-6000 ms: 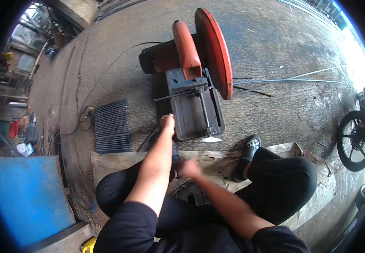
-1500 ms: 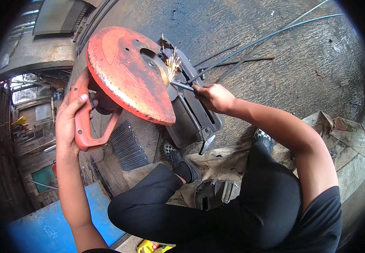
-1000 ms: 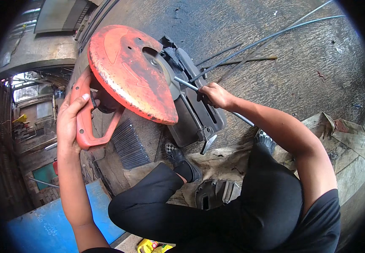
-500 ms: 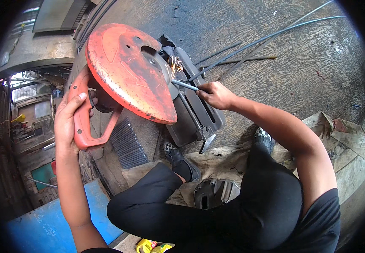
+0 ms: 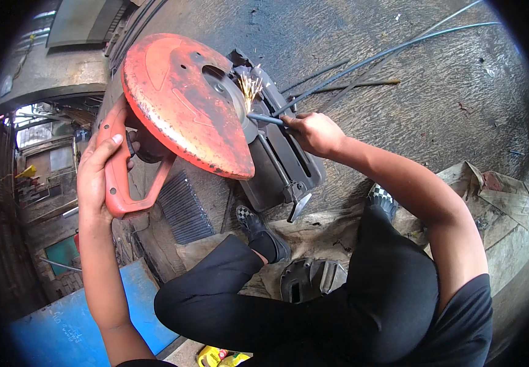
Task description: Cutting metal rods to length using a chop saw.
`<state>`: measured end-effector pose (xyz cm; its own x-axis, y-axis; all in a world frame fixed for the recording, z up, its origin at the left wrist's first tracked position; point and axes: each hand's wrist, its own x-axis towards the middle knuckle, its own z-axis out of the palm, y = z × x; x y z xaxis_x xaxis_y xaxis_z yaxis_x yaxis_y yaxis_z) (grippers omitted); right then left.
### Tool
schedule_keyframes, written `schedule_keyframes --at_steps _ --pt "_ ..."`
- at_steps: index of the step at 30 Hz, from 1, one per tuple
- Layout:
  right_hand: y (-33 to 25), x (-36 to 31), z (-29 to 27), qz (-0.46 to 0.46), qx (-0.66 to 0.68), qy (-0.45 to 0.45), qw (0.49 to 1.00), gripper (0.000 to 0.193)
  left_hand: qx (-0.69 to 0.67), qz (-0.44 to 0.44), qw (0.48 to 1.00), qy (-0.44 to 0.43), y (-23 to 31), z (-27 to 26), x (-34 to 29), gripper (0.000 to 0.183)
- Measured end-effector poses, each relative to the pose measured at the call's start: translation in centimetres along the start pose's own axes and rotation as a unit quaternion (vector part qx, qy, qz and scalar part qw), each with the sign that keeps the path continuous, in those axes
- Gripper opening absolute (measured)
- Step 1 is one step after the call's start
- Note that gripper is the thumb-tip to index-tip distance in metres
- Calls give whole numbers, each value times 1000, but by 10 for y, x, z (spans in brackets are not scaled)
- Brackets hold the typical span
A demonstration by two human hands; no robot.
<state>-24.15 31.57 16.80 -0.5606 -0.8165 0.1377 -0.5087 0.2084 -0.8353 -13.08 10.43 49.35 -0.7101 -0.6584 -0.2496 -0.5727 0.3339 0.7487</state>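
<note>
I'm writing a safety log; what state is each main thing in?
Left hand: closed around red handle
Right hand: gripping metal rod
Metal rod: tip at cutting disc, sparks flying
Cutting disc: partly exposed
Red guard: paint worn
Dark rods: laid side by side
Blue panel: scrawled on

A rough, grey-brown floor (image 5: 435, 116) carries everything around me. On it stands the saw's dark base (image 5: 260, 177). To its left, many dark rods (image 5: 186, 209) lie closely in one row. To its right lies a rusty bar (image 5: 365, 85). Nearer to me, a dirty sheet (image 5: 517, 223) is spread, and a dark metal part (image 5: 304, 282) rests upon it.
</note>
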Motion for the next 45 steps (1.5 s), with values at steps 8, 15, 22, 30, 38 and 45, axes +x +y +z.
schedule_keyframes --at_steps 8,15,22,30,38,45 --pt "0 17 -6 197 130 -85 968 39 45 -6 999 -10 0 -1 1 51" --pt "4 12 -5 295 442 -198 824 46 30 -19 999 7 3 2 -6 52" --pt "-1 9 4 259 445 -185 837 42 9 -10 1000 10 1 2 -4 50" --pt "6 11 2 184 273 -114 938 38 -14 -4 1000 -12 -2 -1 -1 49" --pt "-1 9 2 91 116 -28 989 25 23 -10 1000 -4 -2 -1 -1 52" --pt "-10 4 -16 -6 -33 34 999 27 0 3 1000 -5 -1 4 0 52"
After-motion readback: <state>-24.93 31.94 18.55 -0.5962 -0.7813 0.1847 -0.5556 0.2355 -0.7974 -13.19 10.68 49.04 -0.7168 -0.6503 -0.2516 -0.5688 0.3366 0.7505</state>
